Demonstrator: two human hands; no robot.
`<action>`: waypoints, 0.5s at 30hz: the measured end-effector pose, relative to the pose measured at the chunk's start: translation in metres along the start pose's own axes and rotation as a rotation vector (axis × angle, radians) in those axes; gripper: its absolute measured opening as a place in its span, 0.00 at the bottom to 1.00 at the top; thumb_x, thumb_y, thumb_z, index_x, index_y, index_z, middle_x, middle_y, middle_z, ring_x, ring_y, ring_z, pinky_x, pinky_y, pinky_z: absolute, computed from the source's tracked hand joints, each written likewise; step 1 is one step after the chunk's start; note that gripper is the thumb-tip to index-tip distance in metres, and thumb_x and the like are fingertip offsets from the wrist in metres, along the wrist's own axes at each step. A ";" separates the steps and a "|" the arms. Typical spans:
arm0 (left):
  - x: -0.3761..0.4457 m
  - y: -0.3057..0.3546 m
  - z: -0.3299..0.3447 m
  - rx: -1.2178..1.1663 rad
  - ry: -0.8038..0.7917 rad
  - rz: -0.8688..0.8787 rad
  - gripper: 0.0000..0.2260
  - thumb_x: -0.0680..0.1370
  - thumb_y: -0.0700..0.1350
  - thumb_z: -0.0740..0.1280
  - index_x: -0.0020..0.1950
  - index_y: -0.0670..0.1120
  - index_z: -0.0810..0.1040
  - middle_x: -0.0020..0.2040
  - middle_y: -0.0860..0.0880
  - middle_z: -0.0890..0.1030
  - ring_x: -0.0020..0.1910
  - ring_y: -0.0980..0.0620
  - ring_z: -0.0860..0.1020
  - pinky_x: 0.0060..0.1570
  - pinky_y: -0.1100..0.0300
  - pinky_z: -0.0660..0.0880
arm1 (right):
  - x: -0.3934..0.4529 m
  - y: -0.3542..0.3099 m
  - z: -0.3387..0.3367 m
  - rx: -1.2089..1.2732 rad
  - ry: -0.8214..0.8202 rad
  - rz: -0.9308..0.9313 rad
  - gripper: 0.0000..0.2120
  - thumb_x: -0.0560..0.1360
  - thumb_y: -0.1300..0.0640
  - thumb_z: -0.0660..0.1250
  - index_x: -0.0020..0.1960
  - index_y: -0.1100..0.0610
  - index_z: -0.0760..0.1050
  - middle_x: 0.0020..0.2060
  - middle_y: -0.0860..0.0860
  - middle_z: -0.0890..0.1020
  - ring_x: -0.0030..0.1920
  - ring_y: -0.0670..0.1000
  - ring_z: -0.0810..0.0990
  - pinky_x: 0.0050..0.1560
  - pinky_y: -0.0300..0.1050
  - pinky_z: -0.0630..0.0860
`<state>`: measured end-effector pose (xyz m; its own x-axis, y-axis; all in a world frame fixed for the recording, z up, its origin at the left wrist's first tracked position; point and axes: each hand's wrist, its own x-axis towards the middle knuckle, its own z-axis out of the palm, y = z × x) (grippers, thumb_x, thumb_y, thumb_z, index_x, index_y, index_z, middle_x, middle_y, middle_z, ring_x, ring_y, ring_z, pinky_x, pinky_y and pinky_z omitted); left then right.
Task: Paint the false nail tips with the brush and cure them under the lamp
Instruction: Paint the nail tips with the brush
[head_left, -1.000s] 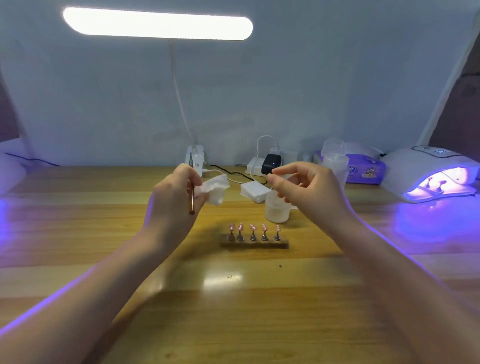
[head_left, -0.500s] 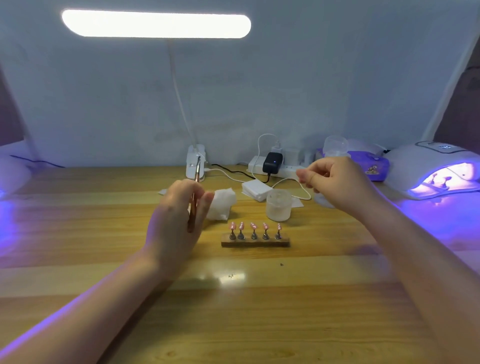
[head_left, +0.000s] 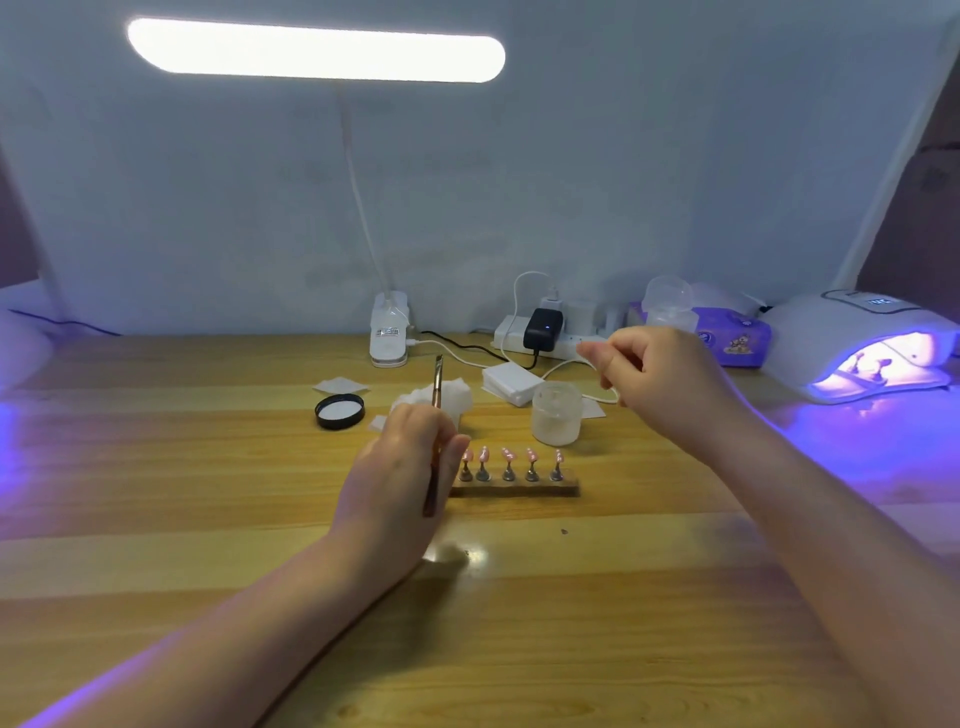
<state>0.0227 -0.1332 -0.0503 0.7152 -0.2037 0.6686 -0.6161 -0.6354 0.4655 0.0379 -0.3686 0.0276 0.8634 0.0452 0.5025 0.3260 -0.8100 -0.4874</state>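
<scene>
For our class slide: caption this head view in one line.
Left hand holds the brush beside five nail tips; UV lamp glows right.

Nail-art workstation, wooden desk (head_left: 208, 519), glowing UV curing lamp (head_left: 857, 348), nail tips on stand (head_left: 514, 480)

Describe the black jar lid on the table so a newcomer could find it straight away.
Start at the white clip base of the desk lamp at the back of the wooden table. Come toward the camera and slightly left: the black jar lid lies flat there, left of the crumpled wipe. It is the only round black thing, with a white inside facing up.
</scene>
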 end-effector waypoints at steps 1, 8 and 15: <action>-0.001 0.001 0.000 0.006 -0.001 -0.007 0.05 0.80 0.48 0.61 0.47 0.50 0.68 0.42 0.52 0.70 0.32 0.55 0.66 0.34 0.55 0.68 | -0.001 -0.001 0.001 0.003 -0.001 0.008 0.21 0.76 0.42 0.64 0.34 0.57 0.77 0.25 0.54 0.76 0.32 0.56 0.77 0.36 0.47 0.73; -0.003 0.002 0.001 -0.010 -0.001 -0.014 0.06 0.79 0.52 0.59 0.46 0.52 0.67 0.40 0.58 0.67 0.33 0.57 0.68 0.32 0.61 0.66 | -0.017 0.014 0.018 0.084 -0.075 -0.014 0.13 0.74 0.47 0.67 0.37 0.54 0.79 0.31 0.49 0.80 0.33 0.49 0.78 0.40 0.54 0.78; -0.005 0.000 0.001 0.002 0.017 -0.035 0.07 0.78 0.56 0.57 0.45 0.54 0.67 0.38 0.59 0.69 0.34 0.58 0.69 0.33 0.59 0.68 | -0.026 0.038 0.030 0.076 -0.047 -0.188 0.07 0.77 0.58 0.66 0.41 0.58 0.77 0.34 0.46 0.76 0.37 0.43 0.74 0.38 0.37 0.71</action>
<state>0.0193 -0.1331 -0.0537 0.7310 -0.1686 0.6612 -0.5897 -0.6437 0.4877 0.0394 -0.3826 -0.0253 0.8010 0.2201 0.5568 0.5099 -0.7382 -0.4416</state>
